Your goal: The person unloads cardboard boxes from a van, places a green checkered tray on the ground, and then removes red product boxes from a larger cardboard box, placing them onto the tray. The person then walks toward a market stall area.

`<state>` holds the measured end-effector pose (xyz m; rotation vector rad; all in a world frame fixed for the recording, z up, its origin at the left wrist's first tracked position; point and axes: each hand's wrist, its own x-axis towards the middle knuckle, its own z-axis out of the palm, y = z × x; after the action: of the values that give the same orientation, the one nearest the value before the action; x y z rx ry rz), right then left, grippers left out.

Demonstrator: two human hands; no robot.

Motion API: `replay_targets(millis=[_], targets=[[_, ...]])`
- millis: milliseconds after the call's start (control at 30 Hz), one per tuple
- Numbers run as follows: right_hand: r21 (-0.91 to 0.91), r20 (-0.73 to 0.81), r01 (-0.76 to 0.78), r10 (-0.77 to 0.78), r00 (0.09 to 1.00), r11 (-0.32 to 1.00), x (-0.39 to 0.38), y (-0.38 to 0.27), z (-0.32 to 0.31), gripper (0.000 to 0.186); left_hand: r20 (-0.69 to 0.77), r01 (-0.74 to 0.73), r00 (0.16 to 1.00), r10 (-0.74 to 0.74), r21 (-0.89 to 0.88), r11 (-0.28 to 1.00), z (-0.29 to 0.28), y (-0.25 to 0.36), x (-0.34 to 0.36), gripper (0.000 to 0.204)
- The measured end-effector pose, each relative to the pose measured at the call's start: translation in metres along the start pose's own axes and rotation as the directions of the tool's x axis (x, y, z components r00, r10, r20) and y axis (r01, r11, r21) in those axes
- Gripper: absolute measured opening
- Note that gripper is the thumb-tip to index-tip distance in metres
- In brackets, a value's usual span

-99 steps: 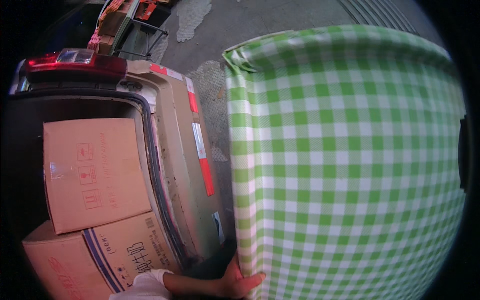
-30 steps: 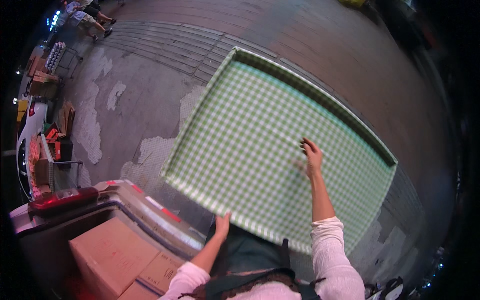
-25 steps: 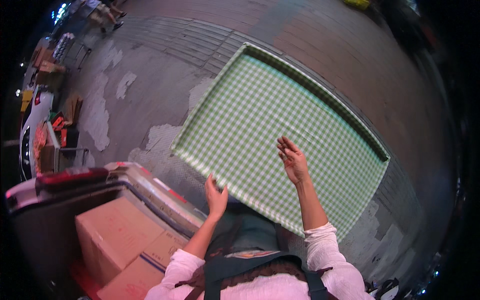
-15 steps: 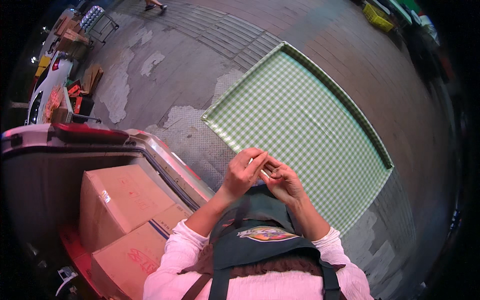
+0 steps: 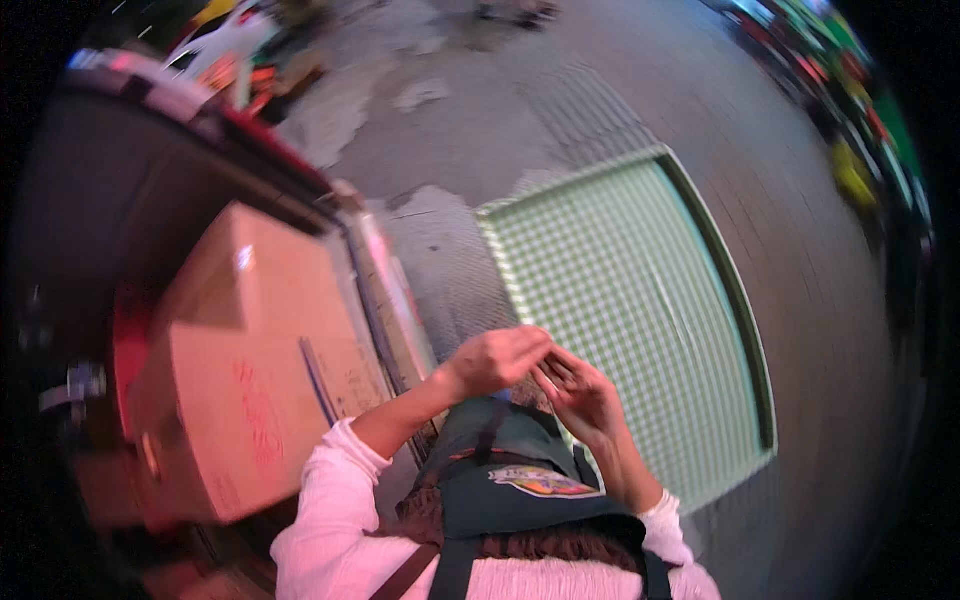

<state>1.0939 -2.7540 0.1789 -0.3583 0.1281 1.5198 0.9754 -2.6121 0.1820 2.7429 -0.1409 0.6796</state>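
Note:
My left hand (image 5: 505, 355) and my right hand (image 5: 585, 400) meet at the fingertips, low in the middle of the head view, over my dark apron (image 5: 505, 445). The fingers of both are bent and pressed together; whatever is between them is hidden. Right of and beyond them lies a large green-and-white checked tray (image 5: 630, 290) with raised edges; neither hand grips it, and its support is hidden. On my left, stacked brown cardboard boxes (image 5: 245, 390) sit in the open back of a vehicle (image 5: 140, 170).
The vehicle's bumper (image 5: 385, 290) runs just left of the tray, with grey pavement (image 5: 430, 245) beyond. A white car (image 5: 215, 45) and piled goods stand at the back left. A blurred row of objects, including a yellow thing (image 5: 850, 175), lines the far right.
Earlier my left hand held the tray's edge; it let go and both hands came together. The view has since turned, so the tray sits lower and further right in the picture.

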Motion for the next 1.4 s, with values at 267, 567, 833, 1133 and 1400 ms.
replay_targets(millis=[267, 567, 833, 1133, 1400], targets=[[-0.157, -0.005, -0.281, 0.284, 0.959, 0.947, -0.021, 0.017, -0.032, 0.059, 0.111, 0.129, 0.978, -0.174, 0.328, 0.936, 0.017, 0.067, -0.037, 0.012], [-0.570, -0.088, -0.409, 0.441, 0.893, 0.713, -0.020, 0.061, -0.037, 0.038, -0.347, 0.760, 0.540, -0.767, -0.192, 0.621, 0.012, 0.133, -0.118, 0.007], [-0.948, 0.097, -0.045, 0.419, 0.903, 0.315, -0.016, 0.141, -0.028, 0.015, -0.385, 0.916, -0.101, -0.918, -0.395, 0.064, 0.066, 0.252, -0.260, 0.019], [-0.708, 0.644, 0.684, 0.556, 0.525, 0.175, 0.001, 0.283, 0.126, 0.024, -0.438, 0.759, -0.599, -0.670, -0.578, -0.301, 0.132, 0.413, -0.336, 0.016], [0.186, 0.830, 0.978, 0.547, -0.104, -0.097, 0.027, 0.497, 0.328, 0.033, -0.608, 0.648, -0.761, -0.224, -0.709, -0.279, 0.147, 0.479, -0.359, 0.022]])
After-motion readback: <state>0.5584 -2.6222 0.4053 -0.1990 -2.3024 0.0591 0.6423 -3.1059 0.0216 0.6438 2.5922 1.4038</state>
